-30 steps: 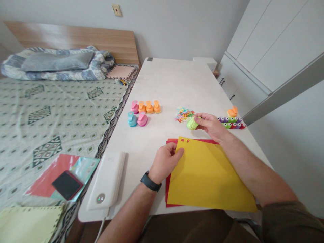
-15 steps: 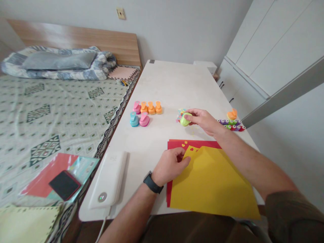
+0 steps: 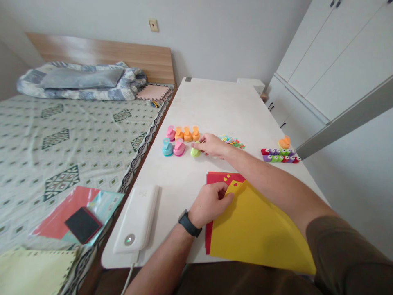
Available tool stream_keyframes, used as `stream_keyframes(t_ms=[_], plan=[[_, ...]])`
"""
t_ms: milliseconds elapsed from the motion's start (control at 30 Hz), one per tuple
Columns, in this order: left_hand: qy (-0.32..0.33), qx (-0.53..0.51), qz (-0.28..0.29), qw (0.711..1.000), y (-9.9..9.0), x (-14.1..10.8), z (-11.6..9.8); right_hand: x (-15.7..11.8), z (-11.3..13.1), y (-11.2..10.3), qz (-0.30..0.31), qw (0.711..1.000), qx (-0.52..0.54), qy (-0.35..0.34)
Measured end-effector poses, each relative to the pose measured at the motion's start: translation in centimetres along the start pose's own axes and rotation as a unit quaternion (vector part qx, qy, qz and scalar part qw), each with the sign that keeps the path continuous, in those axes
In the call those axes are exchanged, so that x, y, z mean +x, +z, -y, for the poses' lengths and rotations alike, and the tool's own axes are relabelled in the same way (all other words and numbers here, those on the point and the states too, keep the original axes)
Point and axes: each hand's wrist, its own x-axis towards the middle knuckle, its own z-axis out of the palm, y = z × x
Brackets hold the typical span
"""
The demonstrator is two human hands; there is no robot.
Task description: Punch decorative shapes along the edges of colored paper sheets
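My left hand (image 3: 213, 201) pinches the upper left corner of a yellow sheet (image 3: 258, 225), which lies over red sheets (image 3: 215, 178) near the table's front edge. A heart-shaped hole shows in the yellow corner. My right hand (image 3: 212, 145) has its fingers closed on a light green craft punch (image 3: 195, 152), low over the table, just right of a pink punch (image 3: 179, 148). Beside that stands a blue punch (image 3: 167, 147). Pink and orange punches (image 3: 187, 134) form a row behind. Small colourful paper cut-outs (image 3: 233, 141) lie beyond my right forearm.
A white device (image 3: 136, 219) with a cable lies at the table's front left. Small red, purple and green punches (image 3: 281, 158) and an orange punch (image 3: 284, 142) are at the right edge. A bed with a phone (image 3: 82, 225) is on the left.
My right hand has moved left with the green punch, from beside the cut-outs to the punches. The cut-outs are more exposed. My left hand still holds the yellow corner.
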Motion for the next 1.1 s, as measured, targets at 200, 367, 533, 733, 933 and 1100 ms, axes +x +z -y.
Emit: stream_keyframes(t_ms=[200,367,533,733,933,1100], plan=[[-0.004,-0.007,0.007,1.0,0.1,0.0,0.2,2.4,1.2,2.2,-0.017,0.995,-0.091,0.034],[-0.005,0.012,0.008,1.0,0.1,0.0,0.4,3.4,1.7,3.1,-0.035,0.99,-0.121,0.061],[0.006,0.019,0.0,1.0,0.1,0.0,0.5,2.7,1.3,2.4,-0.037,0.994,-0.097,0.025],[0.007,0.02,0.011,1.0,0.0,-0.1,0.3,-1.7,0.3,-1.5,0.006,0.997,-0.072,-0.028],[0.007,0.037,0.011,0.999,0.0,-0.1,0.0,-7.8,-2.0,-5.0,0.086,0.995,-0.043,0.01],[0.002,0.046,0.01,0.999,0.1,-0.1,-0.1,-11.5,-4.2,-5.3,0.149,0.987,0.03,0.059]])
